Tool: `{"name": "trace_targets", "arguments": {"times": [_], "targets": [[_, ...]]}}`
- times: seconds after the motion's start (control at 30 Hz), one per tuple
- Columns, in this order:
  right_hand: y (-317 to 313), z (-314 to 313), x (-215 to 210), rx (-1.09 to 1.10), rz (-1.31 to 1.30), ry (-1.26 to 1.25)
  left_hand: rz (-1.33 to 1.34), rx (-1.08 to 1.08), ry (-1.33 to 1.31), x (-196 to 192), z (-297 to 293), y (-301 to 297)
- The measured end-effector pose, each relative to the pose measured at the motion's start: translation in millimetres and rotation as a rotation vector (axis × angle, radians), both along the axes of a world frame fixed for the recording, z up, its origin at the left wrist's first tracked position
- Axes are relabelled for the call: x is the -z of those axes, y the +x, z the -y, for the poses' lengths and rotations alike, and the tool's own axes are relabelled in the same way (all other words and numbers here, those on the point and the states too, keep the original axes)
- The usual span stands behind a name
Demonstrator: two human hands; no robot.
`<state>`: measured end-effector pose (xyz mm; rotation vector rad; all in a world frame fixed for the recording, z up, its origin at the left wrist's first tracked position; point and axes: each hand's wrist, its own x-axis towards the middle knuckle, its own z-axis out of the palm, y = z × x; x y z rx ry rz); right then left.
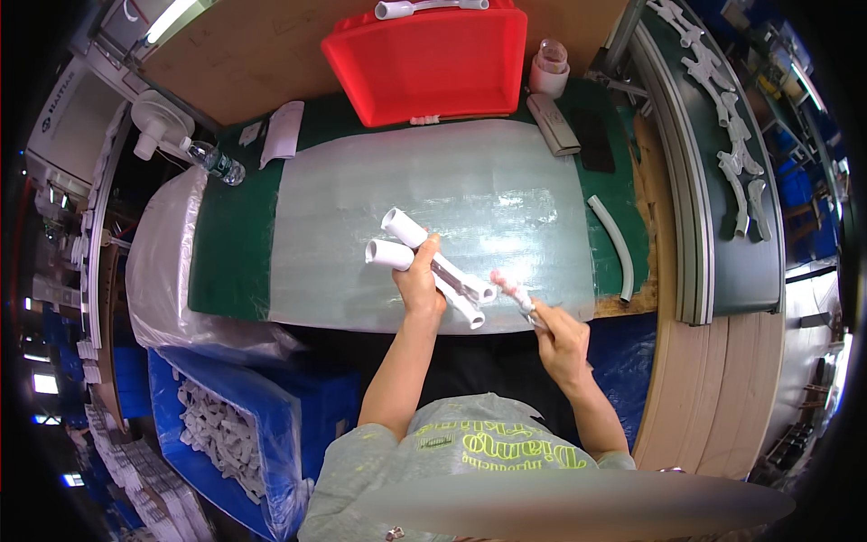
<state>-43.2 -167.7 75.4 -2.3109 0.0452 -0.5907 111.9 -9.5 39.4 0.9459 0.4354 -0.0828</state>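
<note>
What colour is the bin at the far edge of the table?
Red, clearest in the head view.

the two pipe fittings point(424, 257) in the left hand point(420, 285) are white. the small brush point(511, 292) in the right hand point(560, 339) has a pinkish tip. the work mat point(433, 181) is pale translucent grey over a dark green table cover point(230, 244). the tray point(429, 59) is bright red, the bin point(271, 397) blue.

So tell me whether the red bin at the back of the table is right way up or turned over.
Turned over. The red bin shows its flat bottom, with a white pipe fitting lying on top.
</note>
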Motion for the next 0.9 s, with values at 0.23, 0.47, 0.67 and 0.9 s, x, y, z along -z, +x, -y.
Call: {"name": "trace_targets", "arguments": {"times": [0.23,0.47,0.67,0.9], "targets": [[1.0,-4.1,-17.3,-0.089,0.006,0.041,-0.035,-0.07,-0.024,3.7,8.4,1.5],[10.5,16.2,12.3,0.047,0.059,0.05,-0.141,-0.046,-0.09,12.7,6.5,13.2],[3.1,-16.4,-0.5,-0.132,-0.022,0.001,-0.262,-0.075,-0.151,3.5,16.9,7.8],[-7.9,13.3,15.0,0.089,-0.071,0.03,-0.208,-0.037,-0.189,12.5,3.8,9.4]]}}
